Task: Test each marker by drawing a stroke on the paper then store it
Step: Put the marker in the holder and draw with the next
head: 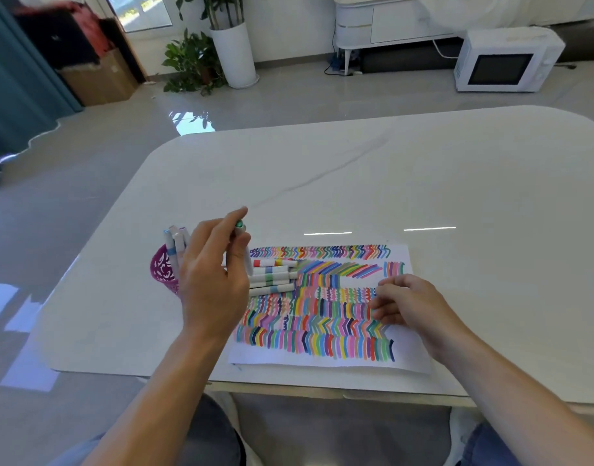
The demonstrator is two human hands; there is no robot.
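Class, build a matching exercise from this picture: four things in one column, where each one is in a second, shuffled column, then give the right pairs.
Column one
1. green-capped marker
2. purple basket
3. loose markers
4. right hand

Column two
A. lying side by side on the paper
B. held in the fingers of the left hand
C. resting on the paper's right part
D. standing on the table left of the paper, markers upright in it

Pairs: 1-B, 2-D, 3-A, 4-C

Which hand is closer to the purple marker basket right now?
Left. The left hand, holding a marker, is right beside the purple basket; the right hand rests on the paper, well away.
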